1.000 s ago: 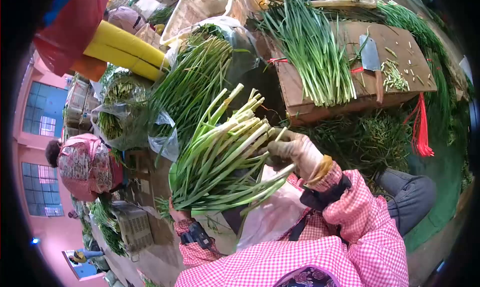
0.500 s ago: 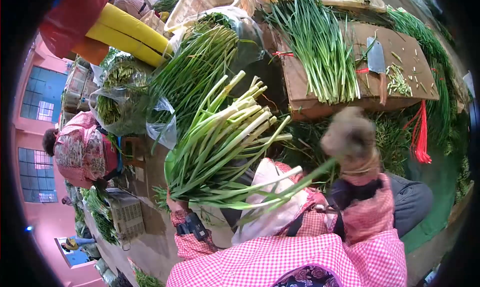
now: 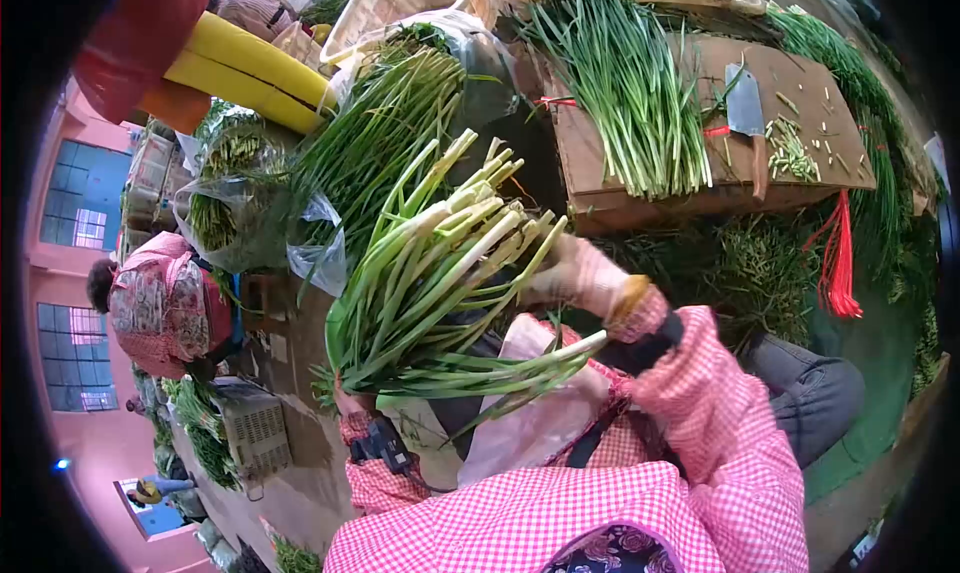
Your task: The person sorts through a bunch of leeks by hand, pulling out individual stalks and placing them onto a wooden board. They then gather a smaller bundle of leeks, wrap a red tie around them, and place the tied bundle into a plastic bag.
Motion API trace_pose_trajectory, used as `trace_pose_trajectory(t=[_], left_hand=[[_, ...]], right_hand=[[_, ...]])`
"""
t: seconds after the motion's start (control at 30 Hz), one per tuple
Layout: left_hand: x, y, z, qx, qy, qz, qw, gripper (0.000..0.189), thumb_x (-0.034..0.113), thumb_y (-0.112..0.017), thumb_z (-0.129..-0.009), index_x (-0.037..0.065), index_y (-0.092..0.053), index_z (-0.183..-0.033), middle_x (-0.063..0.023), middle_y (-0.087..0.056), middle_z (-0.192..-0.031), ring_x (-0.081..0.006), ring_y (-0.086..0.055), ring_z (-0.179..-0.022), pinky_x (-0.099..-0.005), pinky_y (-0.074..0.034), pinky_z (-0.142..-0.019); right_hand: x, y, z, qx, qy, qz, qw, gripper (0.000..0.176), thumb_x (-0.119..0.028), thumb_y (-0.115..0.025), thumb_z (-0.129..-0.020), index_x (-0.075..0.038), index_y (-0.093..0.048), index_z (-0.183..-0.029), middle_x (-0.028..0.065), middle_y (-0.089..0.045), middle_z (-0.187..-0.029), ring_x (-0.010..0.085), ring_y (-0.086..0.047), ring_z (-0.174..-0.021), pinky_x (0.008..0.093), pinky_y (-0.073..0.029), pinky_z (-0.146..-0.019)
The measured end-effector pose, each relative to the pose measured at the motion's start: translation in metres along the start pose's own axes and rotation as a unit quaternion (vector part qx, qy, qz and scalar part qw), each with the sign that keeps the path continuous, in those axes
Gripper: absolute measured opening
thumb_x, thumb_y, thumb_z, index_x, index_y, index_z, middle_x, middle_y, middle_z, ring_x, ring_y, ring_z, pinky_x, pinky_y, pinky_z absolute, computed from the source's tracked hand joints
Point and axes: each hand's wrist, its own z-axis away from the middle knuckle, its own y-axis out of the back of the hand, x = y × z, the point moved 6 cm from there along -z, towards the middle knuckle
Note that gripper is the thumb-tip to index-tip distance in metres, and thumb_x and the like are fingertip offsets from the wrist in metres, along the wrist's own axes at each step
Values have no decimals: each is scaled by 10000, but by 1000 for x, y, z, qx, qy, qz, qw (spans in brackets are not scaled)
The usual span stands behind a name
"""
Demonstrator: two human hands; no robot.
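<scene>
A large loose bunch of leafy greens (image 3: 440, 273), which look like garlic chives with thick pale stalk ends, lies across my lap. My left hand (image 3: 350, 401) is closed round the leafy end at the lower left, mostly hidden by leaves. My right hand (image 3: 565, 273), in a pale glove, is at the right side of the pale stalk ends. Its fingers are curled against the stalks and partly hidden behind them. One thick stalk (image 3: 560, 355) sticks out to the right below my right wrist.
A brown board (image 3: 640, 198) ahead bears a neat green bunch (image 3: 640, 103), a cleaver (image 3: 745, 103) and cut stalk pieces (image 3: 790, 151). Red ties (image 3: 838, 263) hang from its edge. More greens (image 3: 380, 123) lie in plastic left. Another person (image 3: 165, 293) sits farther left beside a crate (image 3: 258, 428).
My right hand, blurred with a green stalk trailing from it on the right, has moved left to the bunch's stalk ends. That stalk is no longer in it. My left hand stays put.
</scene>
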Motion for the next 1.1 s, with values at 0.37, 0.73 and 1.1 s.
trace_pose_trajectory(t=[0.37,0.73,1.1], left_hand=[[0,-10,12,60,70,278,956,431,276,-350,-881,-2,-476,-1185,-184,-506,-1200,-368,-477,-1094,-519,-378,-944],[11,-37,33,133,88,268,950,472,305,-346,-874,20,-451,-1235,-179,-478,-1243,-367,-443,-1139,-539,-316,-983],[-6,-20,14,88,88,310,943,451,296,-419,-846,24,-478,-1201,-189,-480,-1233,-386,-449,-1117,-554,-321,-969]], right_hand=[[-5,3,-5,52,-60,-12,997,389,-319,-724,-730,-89,-623,-1027,-44,-596,-715,34,-509,-543,178,-386,-453],[-40,80,34,252,155,-325,898,238,-157,-465,-899,-11,-579,-1048,29,-598,-737,27,-400,-461,145,-339,-426],[-83,-42,93,37,242,722,647,635,-251,-701,-594,-121,-514,-1187,96,-406,-1308,280,-340,-1236,421,-325,-1009]])
